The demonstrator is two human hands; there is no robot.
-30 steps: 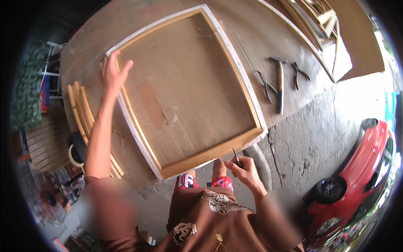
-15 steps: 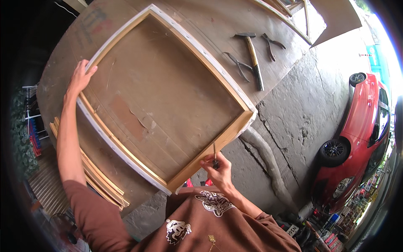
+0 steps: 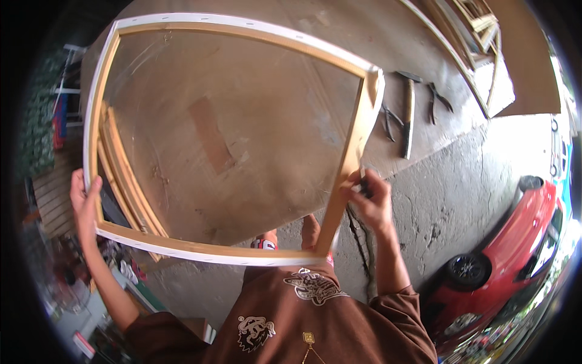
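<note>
An open wooden frame (image 3: 353, 151) hangs tilted above the table, with white material stapled along its far, left and near sides. Pale bare wood shows on the face of its right rail. My left hand (image 3: 85, 197) is closed round the left rail, close to the near left corner. At the right rail, my right hand (image 3: 374, 200) is closed on a small dark-handled screwdriver (image 3: 364, 184), its fingertips against the wood. Motion blur and the fingers hide most of the tool.
A hammer (image 3: 408, 115) lies between two pairs of pliers on the brown-covered table (image 3: 339, 39). Wooden strips (image 3: 124, 173) lie at the left, seen through the frame. More wooden frames (image 3: 470, 51) and a brown board (image 3: 527, 54) are far right. Beyond the concrete floor stands a red car (image 3: 509, 261).
The frame has turned clockwise and come up off the table. My left hand has moved nearer to me along with it; my right hand has gone right and farther out, still holding the screwdriver.
</note>
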